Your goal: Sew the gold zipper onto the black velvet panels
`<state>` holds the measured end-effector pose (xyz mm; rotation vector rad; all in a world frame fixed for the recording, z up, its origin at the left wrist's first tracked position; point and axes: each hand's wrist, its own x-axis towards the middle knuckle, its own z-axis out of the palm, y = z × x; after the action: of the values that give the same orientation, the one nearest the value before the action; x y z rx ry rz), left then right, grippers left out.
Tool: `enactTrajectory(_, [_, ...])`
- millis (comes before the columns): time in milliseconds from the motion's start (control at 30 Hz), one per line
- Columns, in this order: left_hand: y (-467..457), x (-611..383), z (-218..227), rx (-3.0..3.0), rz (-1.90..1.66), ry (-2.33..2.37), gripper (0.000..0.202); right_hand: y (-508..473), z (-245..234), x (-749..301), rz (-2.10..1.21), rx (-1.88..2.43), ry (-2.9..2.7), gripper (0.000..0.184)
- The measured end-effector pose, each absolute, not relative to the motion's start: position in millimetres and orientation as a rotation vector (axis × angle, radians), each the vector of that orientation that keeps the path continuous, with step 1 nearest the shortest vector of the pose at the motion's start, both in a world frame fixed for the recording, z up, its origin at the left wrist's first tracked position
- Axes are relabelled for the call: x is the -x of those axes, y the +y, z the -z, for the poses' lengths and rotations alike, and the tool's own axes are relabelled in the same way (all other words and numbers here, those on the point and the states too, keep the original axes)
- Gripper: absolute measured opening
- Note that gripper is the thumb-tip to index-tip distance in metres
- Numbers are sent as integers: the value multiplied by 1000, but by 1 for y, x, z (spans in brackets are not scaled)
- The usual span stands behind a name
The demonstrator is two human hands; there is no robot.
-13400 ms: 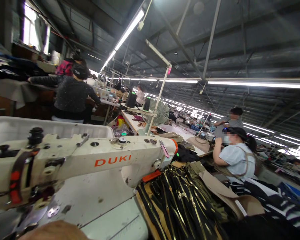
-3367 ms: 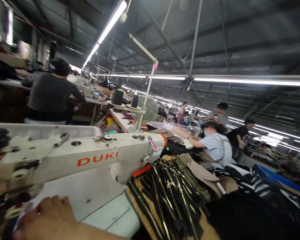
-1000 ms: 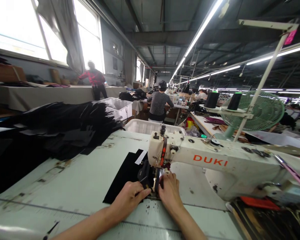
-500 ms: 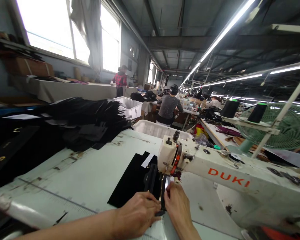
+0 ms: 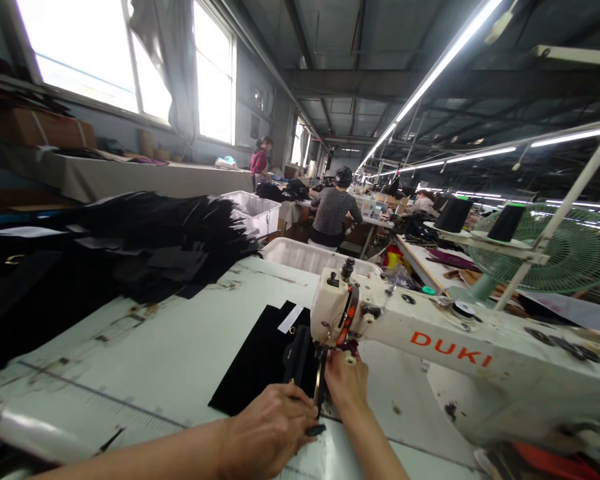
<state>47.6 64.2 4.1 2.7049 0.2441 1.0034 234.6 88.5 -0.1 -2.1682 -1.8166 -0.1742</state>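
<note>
On the pale tabletop lies a black fabric panel (image 5: 247, 363) with a white label strip (image 5: 291, 319) and a black strap piece (image 5: 295, 357) on it. A gold-toothed zipper (image 5: 319, 380) runs along its right edge, under the sewing machine head (image 5: 329, 313). My left hand (image 5: 275, 423) is closed, pinching the zipper's near end; a dark tip (image 5: 316, 431) pokes out beside the fingers. My right hand (image 5: 347, 387) is curled close beside the needle area, right of the zipper. Its fingertips are partly hidden, and what they grip cannot be made out.
A heap of black fabric pieces (image 5: 165, 240) covers the table's left side. The machine arm (image 5: 445, 350) stretches rightward, with thread cones (image 5: 453, 215) and a green fan (image 5: 555, 247) behind. White bins (image 5: 320, 255) stand beyond the table; a seated person (image 5: 335, 213) is ahead.
My right hand has moved forward, closer under the machine head. My left hand stays at the zipper's near end. The person in the red checked shirt has shifted right in the background.
</note>
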Motion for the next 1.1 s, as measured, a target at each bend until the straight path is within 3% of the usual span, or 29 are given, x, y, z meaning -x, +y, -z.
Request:
enactTrajectory(133, [63,-47,-8,-2737,-924,247,23,105,1,-259,170,2012,-1890,9])
enactTrajectory(367, [53,-31,-29,-2697,-539,355,46,32,6,-272,115,1619,-2041,37])
enactTrajectory(500, [50,-19,-32,-2475,-565,481,54,3,-6,-259,-18,1227,-2251,51])
enactTrajectory(767, [55,-15,-31,-2547,-632,466,19,-7,-15,-250,-7,1057,-2313,46])
enactTrajectory(967, [57,-20,-45,-2662,-497,445,26,-9,-4,-251,35,1038,-2317,48])
enactTrajectory(1100, [57,-18,-47,-2670,-472,467,31,-8,6,-258,107,1093,-2378,59])
